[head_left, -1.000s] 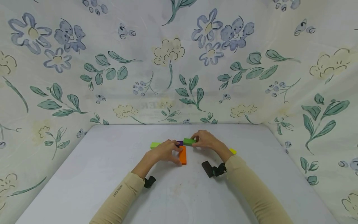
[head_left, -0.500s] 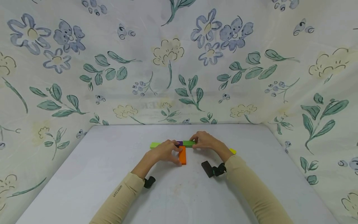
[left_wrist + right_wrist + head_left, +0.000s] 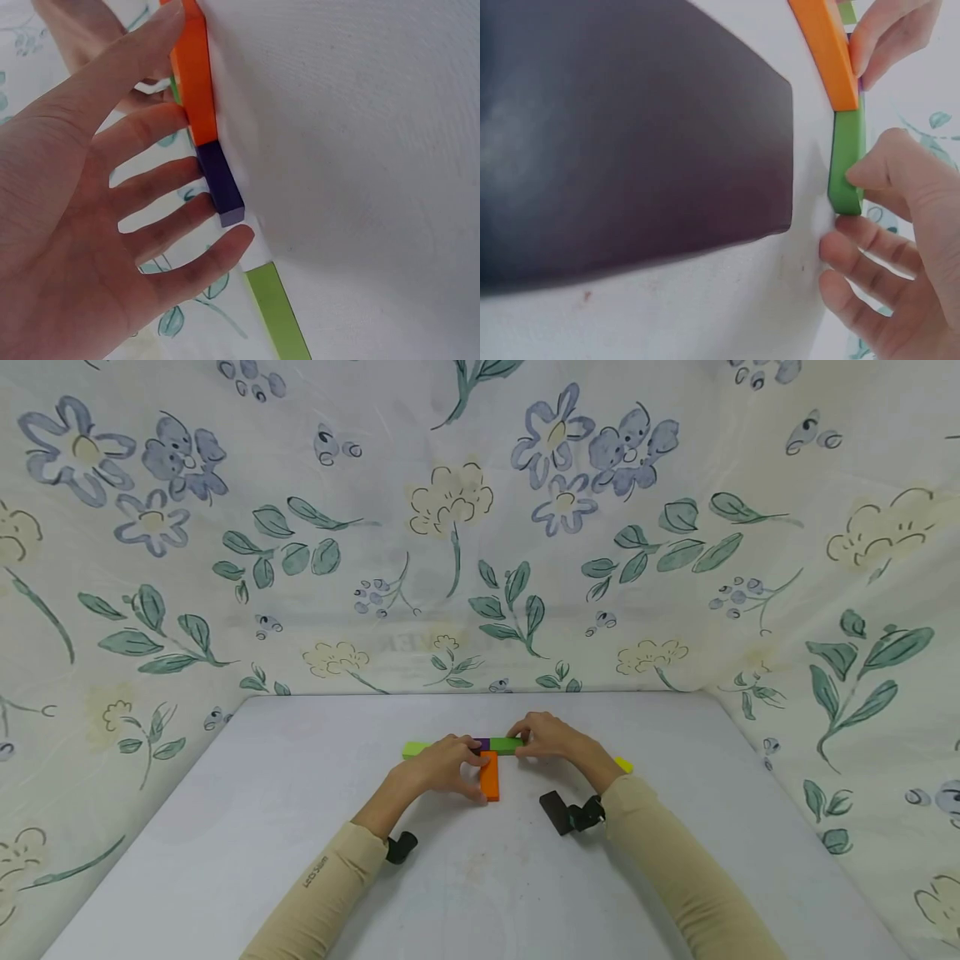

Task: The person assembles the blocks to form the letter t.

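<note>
The green block (image 3: 506, 747) lies crosswise on the worktop (image 3: 480, 885), extending left from the right hand (image 3: 549, 737), whose narrowly parted fingers pinch its right end. Its left end sits beside the far end of the orange block (image 3: 489, 778), which runs toward the person, held between the left hand's (image 3: 442, 765) wide-spread fingers.

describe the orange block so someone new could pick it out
On the white table, find the left hand, which touches the orange block. Unlike the purple block and darker green block running crosswise beyond it, it is orange and runs near to far.
</note>
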### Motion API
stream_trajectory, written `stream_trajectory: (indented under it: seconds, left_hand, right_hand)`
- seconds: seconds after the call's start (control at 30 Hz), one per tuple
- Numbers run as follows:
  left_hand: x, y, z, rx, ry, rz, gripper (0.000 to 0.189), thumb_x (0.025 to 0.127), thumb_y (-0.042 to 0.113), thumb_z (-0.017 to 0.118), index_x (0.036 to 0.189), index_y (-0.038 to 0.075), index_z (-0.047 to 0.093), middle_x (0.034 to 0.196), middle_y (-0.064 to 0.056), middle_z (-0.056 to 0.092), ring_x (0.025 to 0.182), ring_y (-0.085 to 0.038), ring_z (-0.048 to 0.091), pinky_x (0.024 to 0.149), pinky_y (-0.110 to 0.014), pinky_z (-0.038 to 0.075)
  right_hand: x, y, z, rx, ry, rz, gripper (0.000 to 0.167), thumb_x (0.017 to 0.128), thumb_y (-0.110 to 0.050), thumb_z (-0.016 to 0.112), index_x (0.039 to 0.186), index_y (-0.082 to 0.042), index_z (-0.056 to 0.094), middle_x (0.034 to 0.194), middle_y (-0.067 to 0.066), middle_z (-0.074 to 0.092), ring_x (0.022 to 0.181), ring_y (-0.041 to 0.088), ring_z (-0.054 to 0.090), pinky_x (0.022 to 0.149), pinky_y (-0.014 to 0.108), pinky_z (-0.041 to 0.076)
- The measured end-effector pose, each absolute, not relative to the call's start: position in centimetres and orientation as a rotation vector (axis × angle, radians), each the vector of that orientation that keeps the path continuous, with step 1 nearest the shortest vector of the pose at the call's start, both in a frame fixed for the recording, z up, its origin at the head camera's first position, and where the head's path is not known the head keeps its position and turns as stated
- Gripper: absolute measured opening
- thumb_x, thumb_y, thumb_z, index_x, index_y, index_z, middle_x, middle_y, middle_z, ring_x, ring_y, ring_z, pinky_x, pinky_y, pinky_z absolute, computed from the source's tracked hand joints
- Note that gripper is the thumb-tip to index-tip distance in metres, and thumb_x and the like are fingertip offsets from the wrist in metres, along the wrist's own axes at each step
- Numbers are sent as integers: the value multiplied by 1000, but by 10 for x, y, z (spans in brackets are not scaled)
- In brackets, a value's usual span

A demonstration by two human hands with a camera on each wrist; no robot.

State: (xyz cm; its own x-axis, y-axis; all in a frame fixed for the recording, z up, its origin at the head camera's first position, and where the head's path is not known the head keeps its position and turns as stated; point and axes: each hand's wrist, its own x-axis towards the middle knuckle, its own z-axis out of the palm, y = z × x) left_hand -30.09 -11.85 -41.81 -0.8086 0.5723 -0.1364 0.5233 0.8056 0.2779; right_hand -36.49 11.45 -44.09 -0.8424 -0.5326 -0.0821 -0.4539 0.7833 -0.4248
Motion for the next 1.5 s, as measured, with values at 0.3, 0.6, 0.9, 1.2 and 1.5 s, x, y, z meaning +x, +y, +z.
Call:
stream_trajectory:
  seconds: [0.3, 0.6, 0.9, 1.2, 1.5]
  left_hand:
    - [-300, -119, -417, 832, 2772, 329, 67, 73, 50, 82, 129, 17, 66, 148, -11, 49, 132, -32, 47, 112, -45, 39]
    - [-300, -119, -419, 842, 2780, 340, 67, 72, 50, 83, 127, 16, 67, 147, -12, 51, 130, -32, 49, 111, -44, 41]
    - [-300, -118, -419, 831, 2789, 333, 69, 71, 52, 83, 129, 17, 66, 148, -11, 50, 130, -31, 48, 111, -44, 40]
    - [-299, -118, -419, 828, 2786, 349, 67, 71, 51, 83, 128, 18, 67, 147, -11, 50, 130, -32, 48, 111, -45, 41]
    - [-300, -118, -419, 830, 2778, 346, 65, 73, 49, 83, 127, 17, 68, 148, -11, 50, 130, -31, 48, 110, -46, 41]
  right_hand:
    - [-365, 113, -440, -752, 2747, -580, 37, 86, -22, 72, 123, -15, 70, 100, 4, 65, 89, 18, 53, 79, 28, 45]
    - [-358, 111, -435, -798, 2753, -558, 38, 88, -20, 71, 125, -14, 69, 99, 6, 63, 86, 17, 53, 75, 26, 44]
    - [-356, 111, -434, -786, 2768, -543, 38, 89, -19, 71, 127, -14, 68, 101, 7, 62, 86, 18, 53, 74, 26, 43]
    - [-354, 111, -431, -762, 2756, -523, 40, 89, -17, 70, 129, -16, 66, 104, 8, 61, 84, 16, 52, 71, 25, 45]
    - [-353, 110, -432, -739, 2753, -481, 40, 91, -18, 69, 131, -18, 65, 107, 7, 60, 83, 16, 54, 69, 24, 49]
